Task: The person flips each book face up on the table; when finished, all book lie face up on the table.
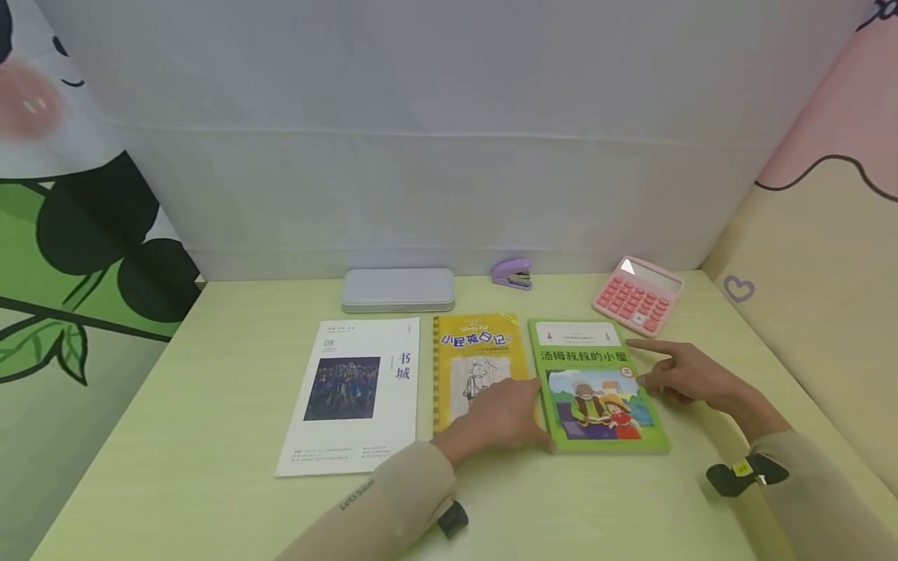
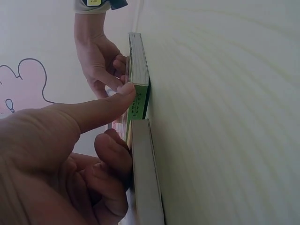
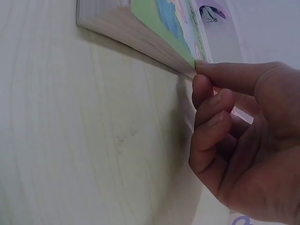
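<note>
A green picture-cover book (image 1: 599, 389) lies flat at the right end of a row of three. My left hand (image 1: 501, 417) reaches over the lower part of a yellow book (image 1: 449, 374), with thumb and index finger at the green book's left edge. In the left wrist view the thumb (image 2: 110, 108) is straight, its tip at the green spine, and the other fingers curl loosely. My right hand (image 1: 691, 374) is at the green book's right side. Its index finger points toward the top right corner, and the thumb tip (image 3: 201, 65) meets the cover's edge.
A white book (image 1: 351, 405) with a dark picture lies left of the yellow one. Behind the row are a grey flat case (image 1: 397, 288), a purple stapler (image 1: 512, 273) and a pink calculator (image 1: 638, 296). A white sheet (image 1: 449, 140) rises at the table's back.
</note>
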Demonstrator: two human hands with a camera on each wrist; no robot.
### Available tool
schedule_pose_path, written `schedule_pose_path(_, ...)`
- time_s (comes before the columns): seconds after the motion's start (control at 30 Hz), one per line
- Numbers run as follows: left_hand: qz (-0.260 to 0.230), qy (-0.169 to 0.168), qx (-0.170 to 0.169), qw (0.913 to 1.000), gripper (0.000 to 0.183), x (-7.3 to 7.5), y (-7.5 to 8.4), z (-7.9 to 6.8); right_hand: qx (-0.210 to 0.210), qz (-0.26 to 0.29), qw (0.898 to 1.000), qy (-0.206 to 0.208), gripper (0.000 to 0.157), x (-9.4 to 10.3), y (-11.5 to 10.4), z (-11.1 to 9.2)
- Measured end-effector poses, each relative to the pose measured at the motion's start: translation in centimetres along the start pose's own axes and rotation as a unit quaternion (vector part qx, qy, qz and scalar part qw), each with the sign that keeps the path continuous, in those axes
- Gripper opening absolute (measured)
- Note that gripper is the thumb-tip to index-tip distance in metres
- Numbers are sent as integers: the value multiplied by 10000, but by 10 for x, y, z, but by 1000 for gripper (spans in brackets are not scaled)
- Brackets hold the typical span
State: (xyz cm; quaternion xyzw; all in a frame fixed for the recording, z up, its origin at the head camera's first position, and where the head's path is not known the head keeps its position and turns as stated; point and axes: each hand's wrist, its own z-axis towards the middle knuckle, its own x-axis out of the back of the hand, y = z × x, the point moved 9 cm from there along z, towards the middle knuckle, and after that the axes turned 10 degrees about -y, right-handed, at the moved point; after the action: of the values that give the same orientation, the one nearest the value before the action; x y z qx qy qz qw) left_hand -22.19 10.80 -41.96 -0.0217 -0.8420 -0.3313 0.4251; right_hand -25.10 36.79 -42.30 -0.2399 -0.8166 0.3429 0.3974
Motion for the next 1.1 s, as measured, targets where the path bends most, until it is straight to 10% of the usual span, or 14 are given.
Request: schedule_pose_path(1.1,-222,47,-60,9997,61,2,2,1,-187,261,9993,-205,78,3,6,11)
